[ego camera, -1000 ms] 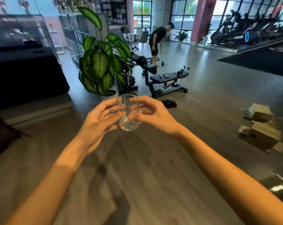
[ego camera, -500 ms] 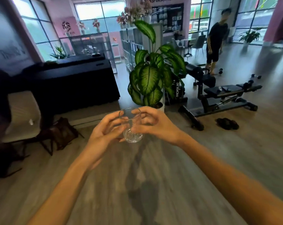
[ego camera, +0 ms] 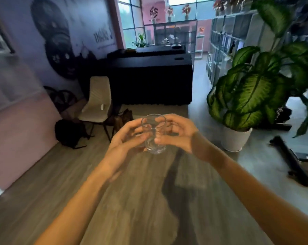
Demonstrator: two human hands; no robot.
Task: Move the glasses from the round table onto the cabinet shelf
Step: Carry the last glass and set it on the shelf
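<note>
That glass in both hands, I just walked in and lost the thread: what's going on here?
A person is carrying one clear, empty glass out in front of them, upright and well above the wood floor. The left hand and the right hand both wrap around it from either side. Ahead are a cream chair, a dark counter and a big potted plant to the right. The glass has not been set down anywhere yet, and no round table is in view.
</note>
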